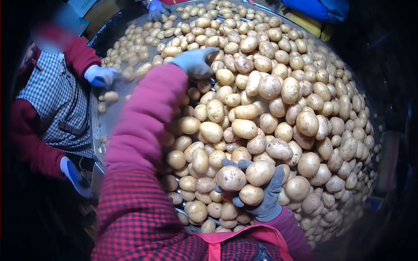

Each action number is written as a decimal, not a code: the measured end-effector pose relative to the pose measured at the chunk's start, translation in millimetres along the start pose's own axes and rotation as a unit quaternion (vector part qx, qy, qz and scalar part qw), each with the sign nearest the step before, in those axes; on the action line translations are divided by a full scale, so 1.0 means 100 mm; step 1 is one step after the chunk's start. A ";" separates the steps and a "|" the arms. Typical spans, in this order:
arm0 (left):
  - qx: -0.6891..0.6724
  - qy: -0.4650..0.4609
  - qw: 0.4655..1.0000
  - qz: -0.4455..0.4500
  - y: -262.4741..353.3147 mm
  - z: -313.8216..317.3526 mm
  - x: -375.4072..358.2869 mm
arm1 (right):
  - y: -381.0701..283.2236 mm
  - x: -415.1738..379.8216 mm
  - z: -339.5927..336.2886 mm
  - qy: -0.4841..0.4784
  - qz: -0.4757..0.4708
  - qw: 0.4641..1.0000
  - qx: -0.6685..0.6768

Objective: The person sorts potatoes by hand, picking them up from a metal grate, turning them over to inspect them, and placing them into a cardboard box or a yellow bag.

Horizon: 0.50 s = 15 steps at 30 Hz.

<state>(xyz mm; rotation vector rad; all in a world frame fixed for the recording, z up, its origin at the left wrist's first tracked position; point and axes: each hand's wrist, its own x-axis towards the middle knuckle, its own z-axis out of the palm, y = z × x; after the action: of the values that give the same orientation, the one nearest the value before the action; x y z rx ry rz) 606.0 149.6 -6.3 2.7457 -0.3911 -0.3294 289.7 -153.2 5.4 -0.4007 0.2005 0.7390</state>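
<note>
The right hand (261, 195), in a grey glove, cups three potatoes (244, 180) against the palm, fingers curled round them, low on the heap (305, 95). The left hand (196, 61), also gloved, reaches far up the pile and lies flat on the potatoes there, fingers seemingly loosely spread; whether it grips one I cannot tell. The heap fills a metal table (98, 126). At the left a co-worker's gloved hand (101, 75) rests near small potatoes at the table's edge.

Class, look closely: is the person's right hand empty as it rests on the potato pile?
No: the gloved right hand cups three potatoes against its palm, fingers curled around them.
</note>
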 end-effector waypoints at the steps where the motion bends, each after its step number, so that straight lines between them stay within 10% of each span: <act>1: -0.019 -0.078 0.997 0.010 -0.03 -0.21 -0.01 | -0.03 0.01 0.06 0.012 -0.009 0.998 -0.056; 9: 0.038 0.099 0.978 -0.181 0.32 0.06 0.57 | -0.06 0.07 0.19 0.031 -0.021 0.993 -0.114; 15: -0.074 0.049 0.990 -0.112 0.05 0.14 0.52 | -0.05 0.07 0.21 0.032 -0.037 0.991 -0.125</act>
<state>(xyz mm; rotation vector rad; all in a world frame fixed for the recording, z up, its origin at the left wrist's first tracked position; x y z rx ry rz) 649.6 125.2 -26.0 2.6489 -0.0296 -0.2651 299.4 -143.3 23.7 -0.6679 0.1518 0.6797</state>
